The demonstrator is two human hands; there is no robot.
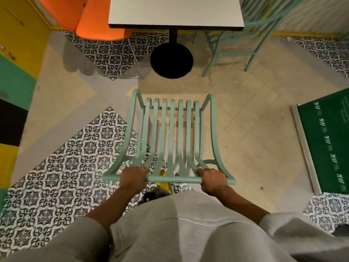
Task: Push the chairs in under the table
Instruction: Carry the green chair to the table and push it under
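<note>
A mint-green slatted metal chair (172,133) stands in front of me, its seat pointing toward the white square table (175,11). The table rests on a black post with a round black base (171,60). The chair's front edge is short of the table edge, with bare floor between them. My left hand (133,176) grips the left part of the chair's top back rail. My right hand (213,181) grips the right part of the same rail. A second mint-green chair (251,35) stands at the table's right side.
An orange upholstered seat (98,17) sits at the table's left. A yellow, green and black wall panel (17,72) runs down the left edge. A green signboard (328,140) lies on the floor at right. The floor is patterned and beige tile.
</note>
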